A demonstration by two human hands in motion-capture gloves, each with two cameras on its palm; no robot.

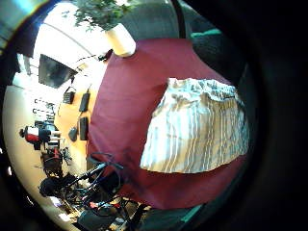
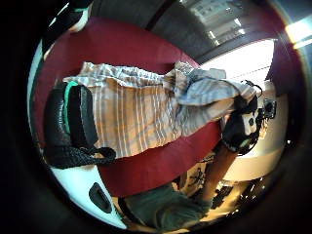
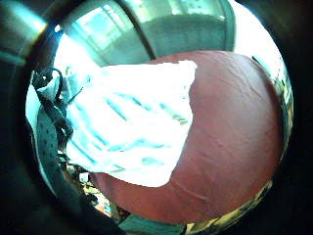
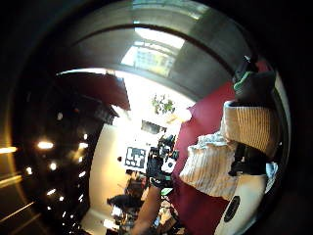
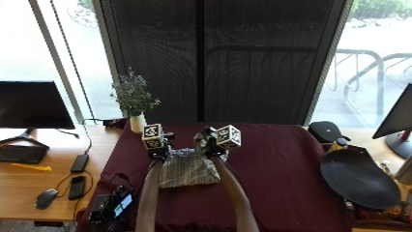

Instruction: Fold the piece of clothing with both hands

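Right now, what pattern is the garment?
Pale with thin stripes; the garment shows best in the left little finger palm view.

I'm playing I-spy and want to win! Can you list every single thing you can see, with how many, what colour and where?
Clothing: one, striped white and grey, on the cloth.
Tablecloth: one, dark red, over the table.
Plant in vase: one, green in white, at the cloth's far left corner.
Monitor: one, black, left desk.
Keyboard: one, black, left desk.
Mouse: one, grey, left desk.
Left hand, right hand: black gloves, at the clothing's far edge.
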